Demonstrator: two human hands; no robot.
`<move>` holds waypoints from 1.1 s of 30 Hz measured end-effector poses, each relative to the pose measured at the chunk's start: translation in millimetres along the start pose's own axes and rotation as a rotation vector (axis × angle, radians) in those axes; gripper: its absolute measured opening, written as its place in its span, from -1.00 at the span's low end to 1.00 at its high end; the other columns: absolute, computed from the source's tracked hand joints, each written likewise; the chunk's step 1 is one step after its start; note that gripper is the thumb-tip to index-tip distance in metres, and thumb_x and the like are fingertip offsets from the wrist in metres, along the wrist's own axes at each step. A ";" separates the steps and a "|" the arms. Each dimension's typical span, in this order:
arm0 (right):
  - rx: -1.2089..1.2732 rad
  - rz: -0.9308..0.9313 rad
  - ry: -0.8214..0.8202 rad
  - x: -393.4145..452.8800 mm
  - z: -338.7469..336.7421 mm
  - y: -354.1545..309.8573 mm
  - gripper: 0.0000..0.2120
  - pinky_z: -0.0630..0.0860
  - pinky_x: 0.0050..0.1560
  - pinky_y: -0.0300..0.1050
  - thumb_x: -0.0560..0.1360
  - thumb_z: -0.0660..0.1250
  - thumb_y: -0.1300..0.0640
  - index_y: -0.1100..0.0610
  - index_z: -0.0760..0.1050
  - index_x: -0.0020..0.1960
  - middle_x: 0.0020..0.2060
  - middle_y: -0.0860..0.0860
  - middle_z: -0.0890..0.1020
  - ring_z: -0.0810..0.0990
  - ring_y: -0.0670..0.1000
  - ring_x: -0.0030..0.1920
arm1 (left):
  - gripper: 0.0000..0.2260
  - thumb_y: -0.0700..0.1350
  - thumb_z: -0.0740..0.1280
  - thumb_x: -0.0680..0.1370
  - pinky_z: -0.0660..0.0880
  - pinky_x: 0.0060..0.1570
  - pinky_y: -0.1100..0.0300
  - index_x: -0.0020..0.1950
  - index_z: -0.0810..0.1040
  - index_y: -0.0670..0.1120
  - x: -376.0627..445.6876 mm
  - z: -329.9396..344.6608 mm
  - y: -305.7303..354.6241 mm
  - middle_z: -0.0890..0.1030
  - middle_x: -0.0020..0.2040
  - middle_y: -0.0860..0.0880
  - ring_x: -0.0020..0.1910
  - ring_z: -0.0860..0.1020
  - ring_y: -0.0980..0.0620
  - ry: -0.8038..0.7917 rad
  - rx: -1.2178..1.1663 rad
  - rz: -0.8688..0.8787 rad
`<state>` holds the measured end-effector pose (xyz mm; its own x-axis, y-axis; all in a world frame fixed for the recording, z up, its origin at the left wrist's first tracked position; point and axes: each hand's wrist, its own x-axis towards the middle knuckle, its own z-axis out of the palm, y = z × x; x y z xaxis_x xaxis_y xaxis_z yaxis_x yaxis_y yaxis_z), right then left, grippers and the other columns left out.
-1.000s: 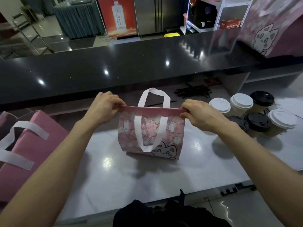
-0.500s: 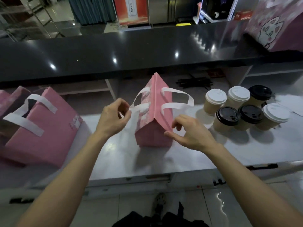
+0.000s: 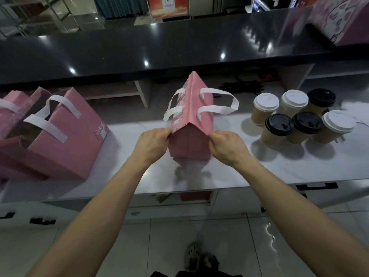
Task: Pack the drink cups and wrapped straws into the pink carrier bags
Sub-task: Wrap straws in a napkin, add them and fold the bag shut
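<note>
A small pink carrier bag [image 3: 191, 124] with white handles stands on the white counter [image 3: 259, 168], its narrow end facing me and its top pressed shut in a ridge. My left hand [image 3: 151, 145] pinches the bag's near left corner. My right hand [image 3: 227, 146] pinches its near right corner. Several lidded paper drink cups [image 3: 301, 116], some with white lids and some with black, stand in a cluster to the right of the bag. Dark wrapped straws [image 3: 241, 85] lie on the shelf behind the bag.
Larger pink carrier bags [image 3: 60, 136] with white handles lean at the left of the counter. A raised black countertop [image 3: 159, 48] runs across the back, with a big pink cat-print bag [image 3: 339, 23] at its far right. Drawer handles line the counter's front edge.
The bag has been turned from broadside to end-on. Both hands left its top rim and handles and now pinch the two near corners. The camera has tilted further down.
</note>
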<state>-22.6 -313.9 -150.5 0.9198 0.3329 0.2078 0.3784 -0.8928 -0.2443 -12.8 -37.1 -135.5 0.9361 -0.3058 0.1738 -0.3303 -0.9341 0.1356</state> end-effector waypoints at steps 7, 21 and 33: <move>0.162 0.005 0.150 -26.3 14.1 15.6 -0.76 0.49 -0.33 0.19 0.64 0.30 0.25 0.18 0.42 -0.20 -0.34 0.08 0.51 0.43 0.20 -0.38 | -0.90 -0.17 0.36 0.69 0.47 -0.34 -0.03 -0.02 0.51 -0.10 -26.9 17.1 -4.9 0.59 -0.19 -0.06 -0.23 0.56 -0.21 0.156 -0.098 0.114; 0.605 0.418 -0.157 -32.0 70.2 25.7 0.62 0.52 0.44 0.12 -0.03 0.69 -0.53 -0.30 -0.32 0.69 0.62 -0.07 0.30 0.40 0.04 0.59 | 0.54 0.36 0.79 0.05 0.56 0.45 -0.08 0.75 -0.19 0.26 -12.8 82.4 -34.8 0.22 0.68 0.22 0.57 0.41 0.10 -0.311 -0.785 -0.281; 0.675 0.318 0.025 -22.7 74.3 12.6 0.35 0.70 0.19 0.12 0.25 0.72 -0.34 -0.43 -0.20 0.68 0.45 -0.17 0.57 0.71 0.01 0.23 | 0.27 0.44 0.66 0.25 0.40 0.08 0.65 0.71 -0.13 0.45 -5.7 79.6 -8.5 0.51 0.53 0.15 0.21 0.53 0.47 -0.114 -0.862 -0.133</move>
<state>-31.0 -310.2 -228.7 0.9959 0.0757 0.0501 0.0841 -0.5620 -0.8228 -5.7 -42.1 -215.3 0.9644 -0.2642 0.0120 -0.1509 -0.5126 0.8452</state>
